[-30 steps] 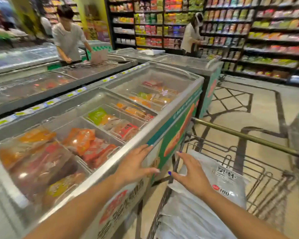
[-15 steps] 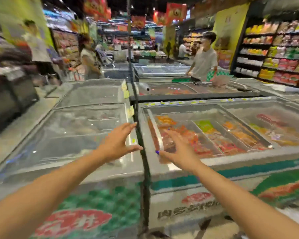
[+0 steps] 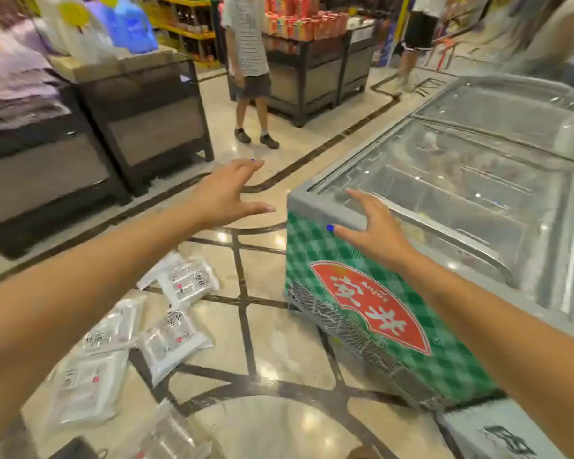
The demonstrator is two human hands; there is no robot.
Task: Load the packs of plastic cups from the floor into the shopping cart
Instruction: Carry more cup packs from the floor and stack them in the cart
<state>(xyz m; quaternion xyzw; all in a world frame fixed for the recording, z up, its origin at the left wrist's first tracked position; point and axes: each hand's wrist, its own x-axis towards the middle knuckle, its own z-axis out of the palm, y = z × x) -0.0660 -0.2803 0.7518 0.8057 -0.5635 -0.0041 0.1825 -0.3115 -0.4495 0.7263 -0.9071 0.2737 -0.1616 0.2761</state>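
Several clear packs of plastic cups lie scattered on the tiled floor at the lower left: one pack (image 3: 188, 282) farthest, another pack (image 3: 173, 342) nearer, a flat pack (image 3: 85, 392) at the left, and more beside them. My left hand (image 3: 227, 193) is stretched out above the floor, fingers spread, holding nothing. My right hand (image 3: 371, 226) hovers in front of the freezer corner, also spread and empty. Both hands are well above the packs. The shopping cart is out of view.
A chest freezer (image 3: 362, 309) with a green checked side and glass lid fills the right. Dark display stands (image 3: 146, 124) line the left. A person in a striped shirt (image 3: 249, 61) stands on the aisle ahead; another person (image 3: 415, 38) is further back.
My view has swung left, from the cart and freezers to the floor with the packs. Both hands stay outstretched and empty throughout.
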